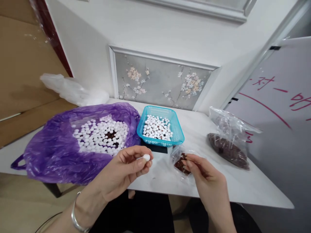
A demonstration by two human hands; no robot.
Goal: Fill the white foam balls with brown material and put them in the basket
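White stone-look tabletop [218, 181] fills the middle of the view, pushed up against a pale wall that carries a framed grey panel painted with blossoming branches [160, 82]. To the right leans a whiteboard with red handwriting [279, 97], and to the left stand brown cardboard sheets [21, 61]; the floor beneath is light wood. The left hand [126, 171], with a silver bangle [76, 220] on its wrist, is closed in a pinch around a small round white bead [146, 157], held up just in front of the tabletop's near edge. The right hand [206, 184] has its fingertips curled into a small clear plastic bag of dark reddish-brown bits [181, 161] that lies on the tabletop, gripping at its contents or its opening; which of the two cannot be told. Behind the left hand sits a crumpled purple plastic bag [55, 152], spread open and full of the same white beads. Just beside it, a turquoise plastic mesh basket [178, 132] holds more white beads mixed with a few dark pieces, and it rests on a flat black object [155, 148]. Well to the right lies a larger clear plastic bag of dark brown material [228, 147]. A crumpled white translucent plastic bag [73, 90] lies at the far left corner against the wall.
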